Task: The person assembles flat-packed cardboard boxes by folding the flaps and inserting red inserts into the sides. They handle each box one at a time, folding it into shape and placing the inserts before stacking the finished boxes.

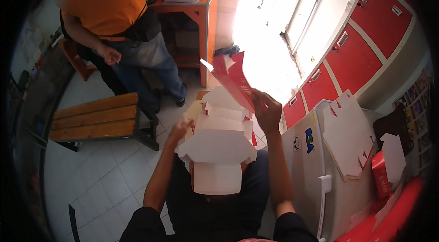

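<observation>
Over the dark-trousered lap (219, 221), unfolded white cartons (217, 145) are laid out with their flaps spread; their exact number cannot be told, as one layer is overlapped by another. One red-and-white carton (235, 82), partly folded, is held up and tilted above their far right edge. On top of the white cabinet (299, 182) to the right, one stack of flat white cartons (348, 137) is set along the left edge, and one small red carton (380, 175), its white flap raised, is placed just beside the stack's right edge.

By the fingers of the right hand (266, 108), the lower right edge of the red-and-white carton is clamped. The left hand (182, 128) is brought to the left edge of the unfolded cartons; its fingers are blurred, and how far they are parted cannot be told.

Between the left forearm and the one wooden bench (95, 117), tiled floor (107, 180) is seen. Beyond the raised carton, a bright doorway (270, 18) is framed. On the right, the forearm is passed near the cabinet's left edge.
</observation>
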A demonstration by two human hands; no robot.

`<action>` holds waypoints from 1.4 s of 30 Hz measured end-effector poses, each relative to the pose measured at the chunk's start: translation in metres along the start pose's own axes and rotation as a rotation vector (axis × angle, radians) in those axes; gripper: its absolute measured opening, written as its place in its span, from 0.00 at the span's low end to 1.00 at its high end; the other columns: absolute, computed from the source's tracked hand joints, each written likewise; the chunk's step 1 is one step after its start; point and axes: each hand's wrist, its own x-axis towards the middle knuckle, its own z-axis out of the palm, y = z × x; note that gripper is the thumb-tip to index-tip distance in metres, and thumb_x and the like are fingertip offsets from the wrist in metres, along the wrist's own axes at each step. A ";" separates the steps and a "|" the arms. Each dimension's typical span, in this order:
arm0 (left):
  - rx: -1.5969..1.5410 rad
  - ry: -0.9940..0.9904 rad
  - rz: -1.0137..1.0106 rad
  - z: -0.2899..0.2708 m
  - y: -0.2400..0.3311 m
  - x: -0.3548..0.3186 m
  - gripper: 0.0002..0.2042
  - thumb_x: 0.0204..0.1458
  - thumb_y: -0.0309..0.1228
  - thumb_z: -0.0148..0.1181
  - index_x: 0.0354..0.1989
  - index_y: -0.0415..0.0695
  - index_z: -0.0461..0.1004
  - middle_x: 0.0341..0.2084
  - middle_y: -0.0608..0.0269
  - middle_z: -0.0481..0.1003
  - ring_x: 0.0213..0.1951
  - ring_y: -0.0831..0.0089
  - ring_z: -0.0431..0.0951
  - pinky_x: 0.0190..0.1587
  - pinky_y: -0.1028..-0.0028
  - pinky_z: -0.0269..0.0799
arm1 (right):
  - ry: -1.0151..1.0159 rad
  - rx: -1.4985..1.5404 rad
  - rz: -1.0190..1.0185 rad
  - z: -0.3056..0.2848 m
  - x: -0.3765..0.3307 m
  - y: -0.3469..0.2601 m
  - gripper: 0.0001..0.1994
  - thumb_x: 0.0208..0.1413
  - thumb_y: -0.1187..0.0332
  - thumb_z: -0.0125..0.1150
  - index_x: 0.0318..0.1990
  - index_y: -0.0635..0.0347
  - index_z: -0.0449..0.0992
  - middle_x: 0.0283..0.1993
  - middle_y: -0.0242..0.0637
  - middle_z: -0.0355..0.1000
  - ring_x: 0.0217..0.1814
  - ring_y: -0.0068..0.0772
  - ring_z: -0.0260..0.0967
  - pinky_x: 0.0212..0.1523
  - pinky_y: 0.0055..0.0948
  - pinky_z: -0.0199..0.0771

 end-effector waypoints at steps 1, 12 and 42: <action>-0.270 0.034 0.082 0.001 0.037 -0.019 0.32 0.61 0.57 0.49 0.63 0.42 0.66 0.51 0.55 0.75 0.48 0.62 0.77 0.52 0.65 0.72 | -0.023 -0.110 -0.135 -0.008 -0.004 -0.018 0.09 0.55 0.72 0.65 0.44 0.59 0.83 0.40 0.40 0.81 0.39 0.32 0.80 0.39 0.29 0.78; -0.627 0.285 0.185 -0.074 0.147 -0.229 0.30 0.52 0.27 0.62 0.63 0.32 0.60 0.51 0.46 0.72 0.52 0.55 0.76 0.55 0.62 0.74 | -0.550 -0.097 -0.452 0.056 -0.084 -0.115 0.32 0.52 0.49 0.68 0.65 0.41 0.68 0.66 0.40 0.67 0.69 0.47 0.61 0.69 0.51 0.57; -1.019 0.642 0.412 -0.053 0.135 -0.288 0.15 0.65 0.34 0.54 0.55 0.38 0.69 0.46 0.57 0.76 0.50 0.71 0.77 0.51 0.71 0.76 | -0.314 0.569 -0.469 0.126 -0.141 -0.171 0.21 0.55 0.72 0.64 0.58 0.53 0.75 0.59 0.44 0.73 0.57 0.42 0.75 0.56 0.40 0.79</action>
